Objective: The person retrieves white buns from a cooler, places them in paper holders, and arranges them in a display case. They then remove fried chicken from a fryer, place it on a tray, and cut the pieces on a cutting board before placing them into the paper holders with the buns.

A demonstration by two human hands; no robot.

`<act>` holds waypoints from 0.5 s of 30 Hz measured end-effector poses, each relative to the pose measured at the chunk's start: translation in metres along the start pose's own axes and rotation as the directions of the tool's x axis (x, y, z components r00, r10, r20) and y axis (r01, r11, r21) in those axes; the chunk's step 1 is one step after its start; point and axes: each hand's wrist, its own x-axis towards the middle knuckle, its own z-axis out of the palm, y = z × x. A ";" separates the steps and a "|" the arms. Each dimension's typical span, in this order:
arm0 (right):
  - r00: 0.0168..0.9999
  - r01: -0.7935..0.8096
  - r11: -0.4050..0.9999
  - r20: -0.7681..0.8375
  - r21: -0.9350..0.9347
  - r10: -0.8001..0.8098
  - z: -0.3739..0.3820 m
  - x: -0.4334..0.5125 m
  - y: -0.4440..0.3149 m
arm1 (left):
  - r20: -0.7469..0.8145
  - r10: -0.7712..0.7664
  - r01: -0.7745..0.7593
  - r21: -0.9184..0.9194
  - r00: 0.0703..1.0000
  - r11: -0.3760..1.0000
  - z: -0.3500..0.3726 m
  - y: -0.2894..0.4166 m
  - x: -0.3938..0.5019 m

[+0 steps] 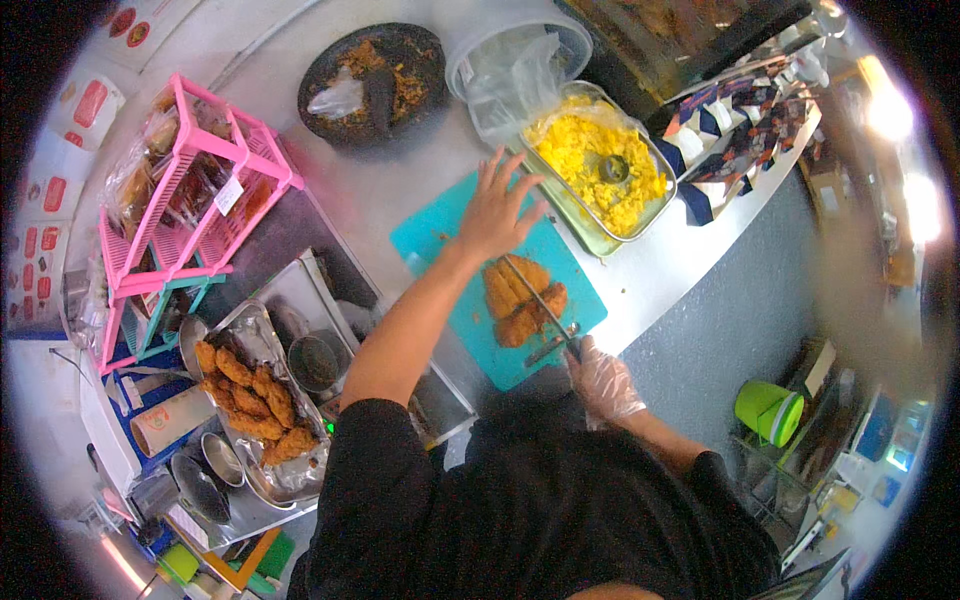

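Note:
My right hand (606, 381), in a clear plastic glove, grips the handle of a kitchen knife (538, 298). The blade slants up and left across pieces of breaded fried cutlet (510, 292) on a turquoise cutting board (427, 232). A darker brown piece (517, 324) lies on the near side of the blade. Ungloved, my left hand (499, 206) hovers with spread fingers over the far part of the board, holding nothing. Close to its fingertips is a metal tray of yellow rice (592, 161), with a small round dark object (613, 169) in the rice.
A foil-lined tray (300, 480) of fried pieces stands at left, below a pink plastic rack (195, 142) with bagged food. Behind the board are a dark stone mortar (322, 127) and a clear plastic tub (577, 37). Printed paper boxes (735, 142) line the right.

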 end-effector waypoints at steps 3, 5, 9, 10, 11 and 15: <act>0.989 0.056 0.994 -0.133 -0.099 -0.069 -0.002 0.001 -0.001 | 0.057 -0.002 0.001 0.019 0.998 1.000 0.007 0.003 0.002; 0.999 -0.005 0.983 -0.047 -0.186 -0.004 0.004 0.007 0.001 | 0.108 -0.028 0.023 0.045 0.994 0.999 0.013 0.000 0.003; 0.990 -0.106 0.992 0.100 0.071 0.098 0.023 0.013 0.016 | 0.179 -0.081 0.071 0.063 0.981 0.995 0.023 -0.010 -0.005; 0.987 -0.117 0.991 0.116 0.066 0.109 0.028 0.015 0.020 | 0.152 -0.049 0.037 0.078 0.987 0.996 0.026 -0.012 -0.006; 0.985 -0.128 0.990 0.128 0.060 0.119 0.034 0.019 0.024 | 0.184 -0.077 0.063 0.081 0.980 0.995 0.028 -0.013 -0.006; 0.955 -0.213 0.977 0.212 -0.005 0.209 0.048 0.036 0.024 | 0.197 -0.052 0.024 0.142 0.979 0.990 0.029 -0.012 0.000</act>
